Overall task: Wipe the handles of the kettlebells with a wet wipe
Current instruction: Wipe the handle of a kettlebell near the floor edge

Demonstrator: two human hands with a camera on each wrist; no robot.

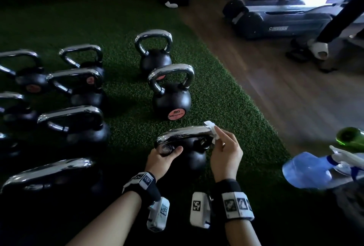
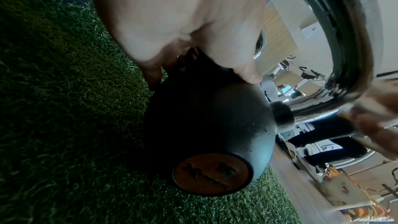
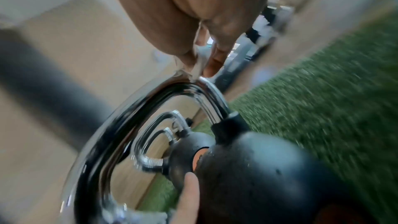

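A black kettlebell (image 1: 194, 159) with a chrome handle (image 1: 185, 132) stands on the green turf just in front of me. My left hand (image 1: 165, 154) grips the handle's left leg where it meets the ball (image 2: 206, 122). My right hand (image 1: 224, 147) pinches a white wet wipe (image 1: 211, 129) against the handle's right upper corner. In the right wrist view the wipe (image 3: 199, 64) sits between my fingers on the chrome bend (image 3: 206, 88). An orange label (image 2: 212, 174) marks the ball's side.
Several more black kettlebells with chrome handles stand on the turf (image 1: 122, 25), the nearest (image 1: 171, 96) just behind mine. A blue spray bottle (image 1: 311, 169) and a green bottle (image 1: 349, 137) lie at right. A treadmill (image 1: 285, 13) and another person's leg (image 1: 338, 15) occupy the wooden floor.
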